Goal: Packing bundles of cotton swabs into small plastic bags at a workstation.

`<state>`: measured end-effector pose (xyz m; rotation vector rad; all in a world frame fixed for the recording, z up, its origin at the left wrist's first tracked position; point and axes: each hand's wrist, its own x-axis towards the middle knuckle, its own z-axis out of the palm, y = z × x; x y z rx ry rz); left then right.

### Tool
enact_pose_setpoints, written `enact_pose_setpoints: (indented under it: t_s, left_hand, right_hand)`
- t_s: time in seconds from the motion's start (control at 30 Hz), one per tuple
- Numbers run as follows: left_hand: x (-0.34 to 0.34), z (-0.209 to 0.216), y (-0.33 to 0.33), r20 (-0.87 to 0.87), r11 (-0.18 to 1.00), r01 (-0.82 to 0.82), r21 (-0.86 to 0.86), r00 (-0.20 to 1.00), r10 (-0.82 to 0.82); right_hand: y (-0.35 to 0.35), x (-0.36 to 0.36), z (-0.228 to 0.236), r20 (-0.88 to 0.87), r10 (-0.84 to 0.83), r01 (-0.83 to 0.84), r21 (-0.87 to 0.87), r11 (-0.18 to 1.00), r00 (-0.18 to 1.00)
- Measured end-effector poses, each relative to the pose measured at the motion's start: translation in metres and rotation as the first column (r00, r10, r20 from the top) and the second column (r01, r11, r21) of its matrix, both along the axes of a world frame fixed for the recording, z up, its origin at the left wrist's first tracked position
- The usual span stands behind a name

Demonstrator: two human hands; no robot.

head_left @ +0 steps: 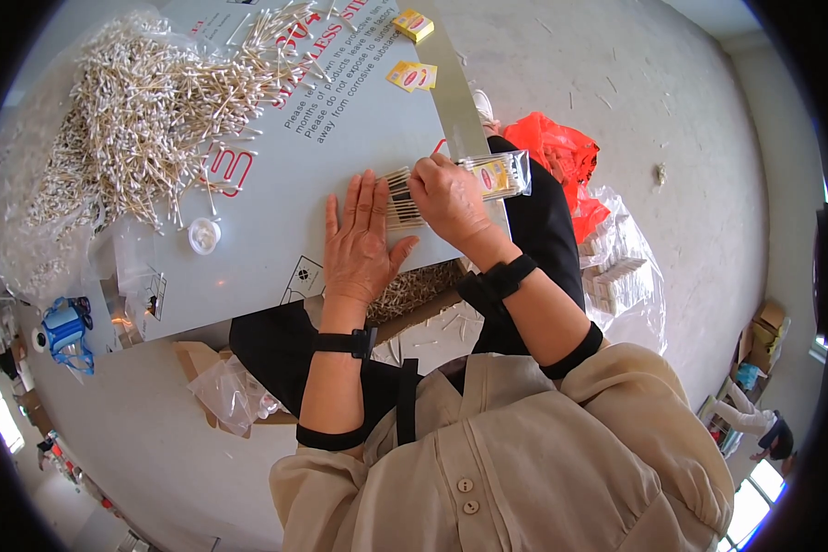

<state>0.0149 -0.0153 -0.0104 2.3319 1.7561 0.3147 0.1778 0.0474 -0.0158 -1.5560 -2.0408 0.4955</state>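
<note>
nearest, beige sleeves and black elastic bands on both forearms, coming in from the lower edge over a black-trousered lap. just beyond, left hand lying flat, palm down, fingers spread open and holding nothing, fingertips touching the near ends of a row of cotton swabs lined up side by side on the grey sheet-metal worktop. right hand just beside it, fingers curled over the far end of that same row, gripping it where it meets a clear plastic sleeve with a yellow label; whether the swabs sit partly inside the sleeve, hard to tell. under the worktop's near edge, a cardboard box of more swabs and a crumpled clear bag on the floor. to the left on the worktop, a small round white lid; past it, a big loose heap of cotton swabs spilling from clear plastic. at the right, beside the knee, a clear bag of packed swab bundles and an orange plastic bag. farther up the worktop, two yellow paper labels and a small yellow box. far off at lower right, another person bending over on the concrete floor.
</note>
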Motion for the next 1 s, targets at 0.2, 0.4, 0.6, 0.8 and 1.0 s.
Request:
enact_pose_setpoints:
  t_s: [0.2,0.4,0.6,0.8,1.0]
  left_hand:
    - [-0.001,-0.001,-0.001,0.007,1.0,0.001,0.001,1.0,-0.001]
    - [-0.001,0.0,0.0,0.014,1.0,-0.002,0.003,1.0,0.002]
    - [-0.001,-0.001,0.0,0.015,1.0,-0.004,-0.002,1.0,0.004]
    - [-0.001,-0.002,-0.001,0.016,1.0,-0.004,0.005,1.0,0.003]
    - [-0.001,-0.002,0.0,0.024,1.0,-0.002,-0.006,1.0,0.003]
  right_hand:
    - [-0.006,0.002,0.006,-0.056,0.004,-0.008,-0.072,0.997,0.998]
    - [-0.004,0.002,0.007,-0.228,-0.038,0.024,-0.063,0.998,0.973]
    - [-0.003,0.001,0.007,-0.188,-0.022,0.014,-0.045,0.999,0.982]
    - [0.0,0.003,0.006,-0.148,0.022,-0.029,-0.041,0.999,0.989]
    - [0.01,0.001,0.007,-0.213,0.03,-0.024,0.031,0.999,0.977]
